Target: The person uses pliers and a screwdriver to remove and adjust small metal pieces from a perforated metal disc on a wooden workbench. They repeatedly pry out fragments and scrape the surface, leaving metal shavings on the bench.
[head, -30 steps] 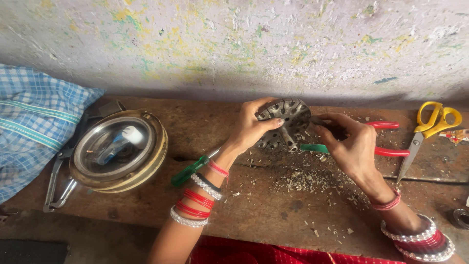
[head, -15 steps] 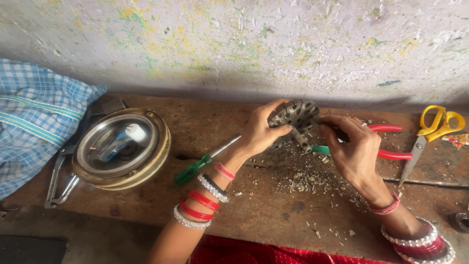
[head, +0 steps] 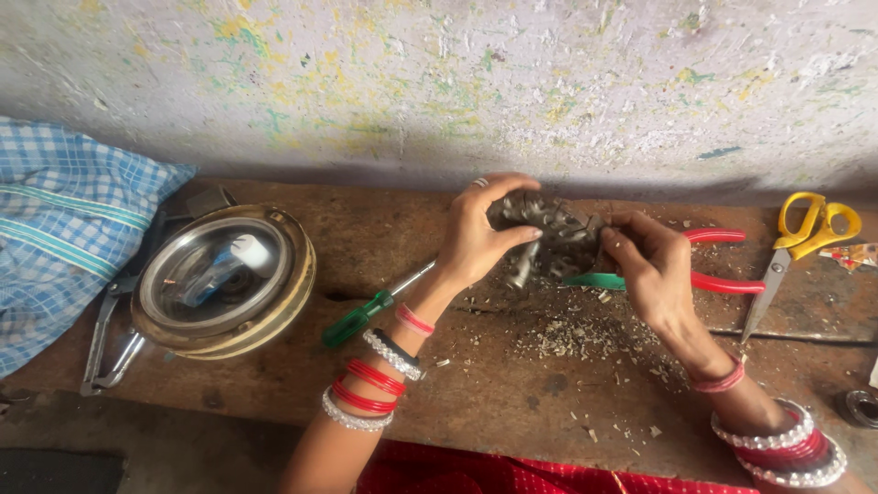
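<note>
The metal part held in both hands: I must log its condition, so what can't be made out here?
Head view only:
- Metal part: shape unclear, covered by left hand and right hand.
- Green-handled tool: tip hidden under the right hand.
- Red-handled pliers: head hidden behind the right hand.
- Small dark ring: near the right edge, too small to identify.

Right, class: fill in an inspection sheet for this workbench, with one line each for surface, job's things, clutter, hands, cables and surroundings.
Surface: worn wooden bench, strewn with metal shavings.
Job's things: round metal part, held above the bench.
Clutter: green-handled screwdriver, red-handled pliers, yellow scissors, round steel tin, blue checked cloth.
Hands: left hand and right hand both grip the part with their fingers.
Cables: nothing seen.
Surroundings: paint-flecked wall.
</note>
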